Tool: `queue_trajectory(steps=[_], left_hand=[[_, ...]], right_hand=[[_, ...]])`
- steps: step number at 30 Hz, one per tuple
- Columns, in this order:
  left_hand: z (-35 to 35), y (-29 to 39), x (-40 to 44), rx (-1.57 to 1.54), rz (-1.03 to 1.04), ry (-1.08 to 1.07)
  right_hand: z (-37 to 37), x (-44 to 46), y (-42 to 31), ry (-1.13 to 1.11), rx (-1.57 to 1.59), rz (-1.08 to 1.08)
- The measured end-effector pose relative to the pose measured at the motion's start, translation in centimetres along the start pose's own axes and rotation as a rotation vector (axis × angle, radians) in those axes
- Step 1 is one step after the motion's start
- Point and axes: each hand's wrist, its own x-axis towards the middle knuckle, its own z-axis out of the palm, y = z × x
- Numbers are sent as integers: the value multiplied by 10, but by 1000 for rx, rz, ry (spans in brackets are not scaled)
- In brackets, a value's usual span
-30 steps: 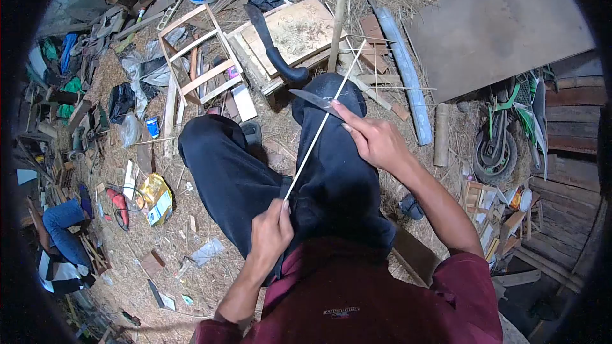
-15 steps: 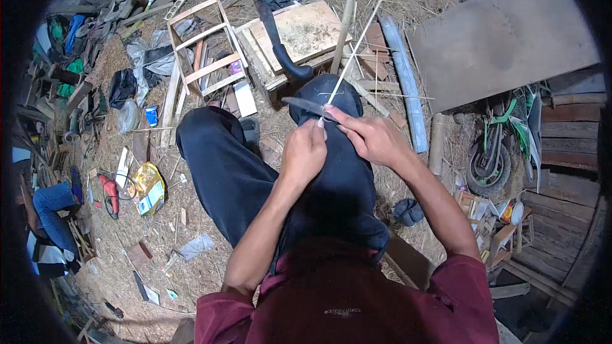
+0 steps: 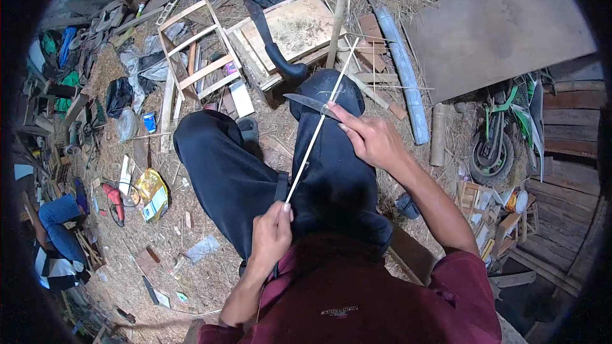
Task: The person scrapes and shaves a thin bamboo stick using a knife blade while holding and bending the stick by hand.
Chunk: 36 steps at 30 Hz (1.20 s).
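My right hand [image 3: 370, 135] is closed around a knife, whose blade [image 3: 306, 103] points left above my right knee. A thin, pale bamboo strip [image 3: 312, 143] runs diagonally under or against the blade; the exact contact is hard to make out. Its lower end is pinched in my left hand [image 3: 273, 229], close to my lap. The strip's upper end reaches past the knee toward a wooden block. On that block [image 3: 306, 28] lies a machete [image 3: 271, 38] with a dark curved handle, amid small shavings.
A wooden frame [image 3: 201, 51] stands left of the block. A grey pipe [image 3: 401, 73] and a large board [image 3: 503, 28] lie to the right, near a green motorbike [image 3: 503, 127]. On the left are a red power tool [image 3: 115, 204] and another person's leg [image 3: 58, 220].
My left hand has drawn back toward my lap, pulling the strip down past the knife. My right hand and the knife stay almost in place over the knee.
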Motion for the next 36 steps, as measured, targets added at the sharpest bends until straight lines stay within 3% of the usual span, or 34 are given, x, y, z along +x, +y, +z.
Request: queue_trajectory(steps=[8, 9, 11, 16, 21, 27, 36], left_hand=[[-15, -6, -2, 13, 4, -133], [-10, -13, 12, -85, 125, -166], [4, -11, 41, -216, 176, -239], [42, 13, 91, -485, 33, -291], [56, 32, 123, -286, 185, -114], [45, 25, 87, -38, 304, 6], [-9, 10, 1, 75, -63, -151]], right_hand=[[12, -2, 9, 120, 64, -13], [12, 0, 9, 128, 80, -27], [3, 0, 1, 65, 84, -10], [-3, -3, 2, 3, 89, -30], [-4, -3, 12, -18, 136, -122], [15, -6, 11, 141, 12, 42], [14, -6, 2, 100, 25, 55]])
